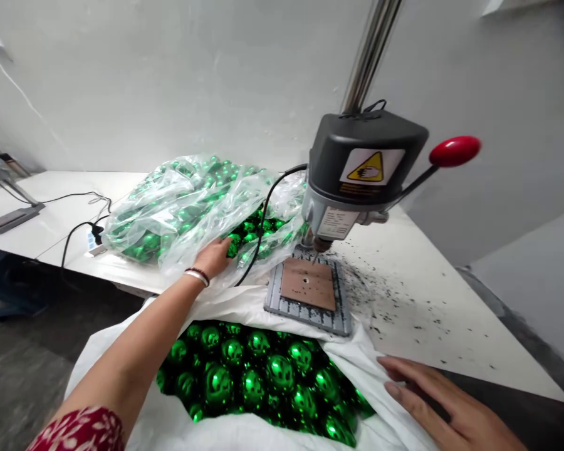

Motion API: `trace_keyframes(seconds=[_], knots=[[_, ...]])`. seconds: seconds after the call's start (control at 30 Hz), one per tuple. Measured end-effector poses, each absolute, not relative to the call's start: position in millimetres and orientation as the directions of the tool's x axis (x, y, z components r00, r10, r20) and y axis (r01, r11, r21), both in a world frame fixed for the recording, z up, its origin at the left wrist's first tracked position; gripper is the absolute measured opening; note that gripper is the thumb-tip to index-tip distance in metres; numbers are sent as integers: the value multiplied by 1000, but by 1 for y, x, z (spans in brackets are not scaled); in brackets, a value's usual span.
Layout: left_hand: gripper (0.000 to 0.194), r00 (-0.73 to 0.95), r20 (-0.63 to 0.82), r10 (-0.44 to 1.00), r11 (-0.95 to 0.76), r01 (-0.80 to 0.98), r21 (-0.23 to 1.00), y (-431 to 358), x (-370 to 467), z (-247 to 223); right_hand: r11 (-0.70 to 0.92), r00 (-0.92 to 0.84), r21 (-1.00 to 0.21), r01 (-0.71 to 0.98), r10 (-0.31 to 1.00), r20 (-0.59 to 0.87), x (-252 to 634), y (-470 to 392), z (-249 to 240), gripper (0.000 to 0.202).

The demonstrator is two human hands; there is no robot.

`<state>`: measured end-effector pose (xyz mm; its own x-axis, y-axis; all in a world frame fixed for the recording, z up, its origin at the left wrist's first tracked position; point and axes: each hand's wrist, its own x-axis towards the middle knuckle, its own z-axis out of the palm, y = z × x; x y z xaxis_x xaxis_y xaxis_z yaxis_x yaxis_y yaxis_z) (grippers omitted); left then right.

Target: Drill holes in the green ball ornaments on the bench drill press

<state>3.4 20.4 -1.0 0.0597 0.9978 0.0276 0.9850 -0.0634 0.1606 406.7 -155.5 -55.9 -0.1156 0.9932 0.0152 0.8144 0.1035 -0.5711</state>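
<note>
My left hand [214, 255] reaches to the mouth of a clear plastic bag [183, 200] full of shiny green baubles. Its fingers close around a green bauble [234, 245] at the opening; some fingertips are hidden. Nearer to me, a white sack [122, 351] lies open, with many green baubles [254, 385] inside. At its right edge my right hand [444, 404] is open, fingers stretched out and thumb apart, holding nothing. Beyond the sack stands a small bench drill press [366, 163], its bit above a brown board [308, 285] on the grey slotted base [275, 294].
A red-knobbed lever [455, 151] sticks out from the drill's right side. Dark shavings [385, 294] litter the white table [423, 263]. A black cable [258, 232] crosses by the bag, and a power strip [94, 241] sits at left. A blue stool [9, 282] is below.
</note>
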Motion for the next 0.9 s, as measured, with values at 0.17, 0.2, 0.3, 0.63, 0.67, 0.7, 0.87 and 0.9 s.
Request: trace_keyframes(seconds=[0.17, 0.2, 0.3, 0.63, 0.67, 0.7, 0.87, 0.9], knots=[[41, 87, 38, 996, -79, 542, 836, -15, 25, 35, 127, -173, -589, 798, 985, -22, 389, -143, -29, 51], [42, 165, -21, 986, -46, 395, 918, -21, 36, 38, 139, -194, -591, 794, 981, -30, 385, -141, -25, 50], [42, 354, -216, 910, 205, 67, 976, -35, 72, 28, 181, -252, -605, 776, 967, -35, 375, -133, -13, 50], [28, 278, -424, 862, 473, -141, 870, -14, 122, -9, 206, -332, -675, 709, 941, -62, 366, -119, -9, 50], [29, 263, -426, 866, 462, -92, 882, -12, 124, -9, 197, -328, -679, 707, 942, -68, 366, -120, -9, 50], [30, 250, -427, 869, 450, -42, 892, -11, 126, -9, 193, -326, -682, 706, 943, -71, 367, -120, -9, 49], [34, 223, -379, 898, 344, 182, 921, -6, 135, -13, 188, -317, -694, 696, 946, -62, 372, -119, -12, 48], [34, 226, -359, 906, 312, 219, 925, -5, 137, -14, 186, -317, -696, 694, 946, -63, 373, -119, -13, 47]])
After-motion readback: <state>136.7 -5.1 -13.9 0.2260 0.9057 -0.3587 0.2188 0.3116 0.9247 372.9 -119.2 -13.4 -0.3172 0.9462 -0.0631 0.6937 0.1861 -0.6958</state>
